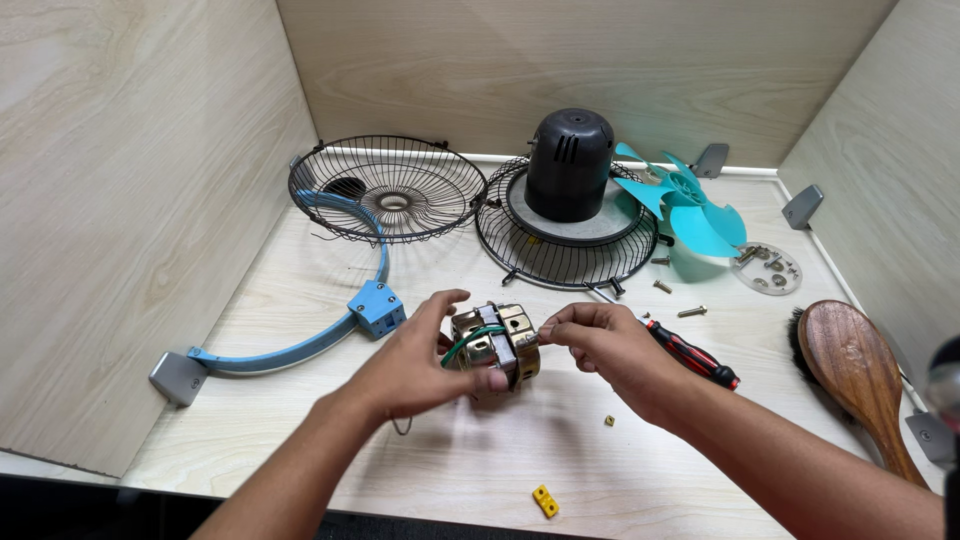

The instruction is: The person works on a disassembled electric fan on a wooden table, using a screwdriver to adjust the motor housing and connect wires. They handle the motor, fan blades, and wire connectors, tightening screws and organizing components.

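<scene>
Motor was clamped by left hand above the tabletop; right hand apparently pinched its edge, steadying it.

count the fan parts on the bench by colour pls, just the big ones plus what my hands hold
Black: 3, two wire guards and motor cover
Blue or teal: 2, curved bracket and fan blade
Brass-coloured: 1, motor in both hands
Total: 6

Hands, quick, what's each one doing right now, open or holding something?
Left hand: closed around the small fan motor, holding it above the table.
Right hand: fingers pinched at the motor's right edge; what they grip cannot be told.
</scene>
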